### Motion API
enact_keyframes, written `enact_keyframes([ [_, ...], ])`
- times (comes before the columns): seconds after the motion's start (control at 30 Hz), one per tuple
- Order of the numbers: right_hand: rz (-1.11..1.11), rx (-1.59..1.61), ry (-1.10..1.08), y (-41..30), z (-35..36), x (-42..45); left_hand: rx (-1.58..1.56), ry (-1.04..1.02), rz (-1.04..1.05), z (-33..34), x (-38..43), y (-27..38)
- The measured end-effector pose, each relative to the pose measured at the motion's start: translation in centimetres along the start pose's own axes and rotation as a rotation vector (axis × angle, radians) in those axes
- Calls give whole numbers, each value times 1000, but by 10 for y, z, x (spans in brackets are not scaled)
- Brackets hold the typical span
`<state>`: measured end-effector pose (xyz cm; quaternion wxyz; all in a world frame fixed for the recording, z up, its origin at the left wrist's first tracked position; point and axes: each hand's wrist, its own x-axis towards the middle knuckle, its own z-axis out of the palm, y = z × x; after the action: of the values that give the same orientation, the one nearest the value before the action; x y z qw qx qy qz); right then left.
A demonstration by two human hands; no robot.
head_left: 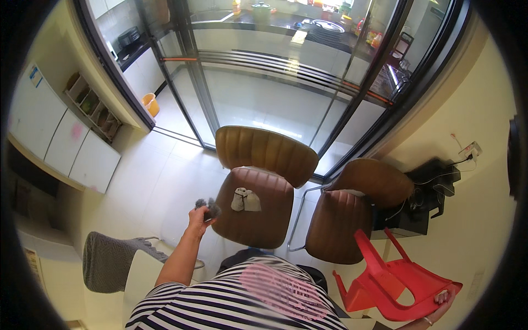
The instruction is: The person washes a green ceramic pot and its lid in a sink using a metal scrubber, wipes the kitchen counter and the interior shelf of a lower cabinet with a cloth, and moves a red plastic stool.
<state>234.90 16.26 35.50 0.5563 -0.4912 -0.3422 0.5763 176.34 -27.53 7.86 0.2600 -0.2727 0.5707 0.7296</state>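
Observation:
Dark grey fuzzy material, perhaps pieces of cloth or fluff, is gripped in my left hand, just left of a brown padded chair. On that chair's seat lies a small light-grey bundle, perhaps folded socks or cloth. My right hand, at the lower right, holds a red plastic stool by its seat, its fingers showing through an opening. The stool is tilted, with its legs pointing up and to the left.
A second brown chair stands between the first chair and the stool. Ahead are framed glass sliding doors. A grey-covered chair and a pale tabletop are at lower left. Black devices with cables sit by the right wall.

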Motion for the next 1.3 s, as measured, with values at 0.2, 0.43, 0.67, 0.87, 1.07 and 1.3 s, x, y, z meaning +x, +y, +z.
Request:
enact_keyframes([
  [0.2,60,-11,-131,33,71,-29,-106,29,30,14,-10,3],
  [0.43,145,-34,-261,80,147,-46,-110,-1,92,30,-5,37],
  [0.67,153,-46,-328,114,235,-100,-222,10,40,-16,55,65],
  [0.87,80,-29,-317,132,322,-173,-211,36,-43,-71,129,106],
  [1.07,-9,-26,-318,124,387,-245,-101,52,-47,-118,170,173],
  [1.3,-130,59,-503,105,429,-286,-227,132,30,-182,196,205],
])
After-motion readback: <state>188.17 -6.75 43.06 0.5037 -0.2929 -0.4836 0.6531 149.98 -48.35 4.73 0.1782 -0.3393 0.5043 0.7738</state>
